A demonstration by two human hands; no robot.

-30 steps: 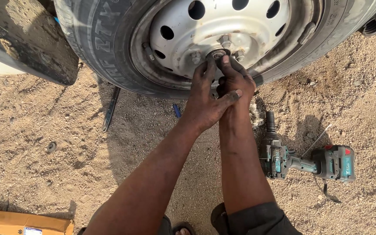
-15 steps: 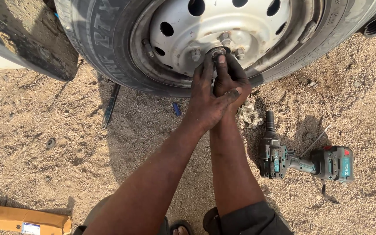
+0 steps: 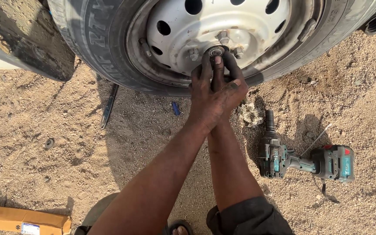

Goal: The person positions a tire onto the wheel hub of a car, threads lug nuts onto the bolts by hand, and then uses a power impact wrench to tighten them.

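Both hands are up at the middle of the big wheel (image 3: pixel 223 39), working on one wheel nut (image 3: pixel 216 51). The left hand (image 3: pixel 207 98) lies on top of the right hand (image 3: pixel 233 85). Their fingers are bunched close together around the nut, and it looks like they are pinching and twisting it. The nut itself is mostly hidden, so I cannot tell how tight the grip is.

To do this well, I think the nut should sit straight on its bolt and turn easily. If it feels stuck or tips sideways, it is better to back it off and start again, not force it. Sand on greasy fingers could get into the threads, so clean fingers help. The other nuts (image 3: pixel 223 37) sit close by in a ring.

The nut is near the middle of the white rim (image 3: pixel 249 21), on the low side of the ring. Its hole points out of the wheel, toward the person, along the line of the bolt. That is its long way.

On the sandy ground (image 3: pixel 44 174), a power wrench (image 3: pixel 303 159) lies to the right of the arms, with its nose pointing far, toward the tyre (image 3: pixel 96 48). A dark bar (image 3: pixel 109 106) lies to the left. A cardboard box (image 3: pixel 25 219) is near, at the bottom left.
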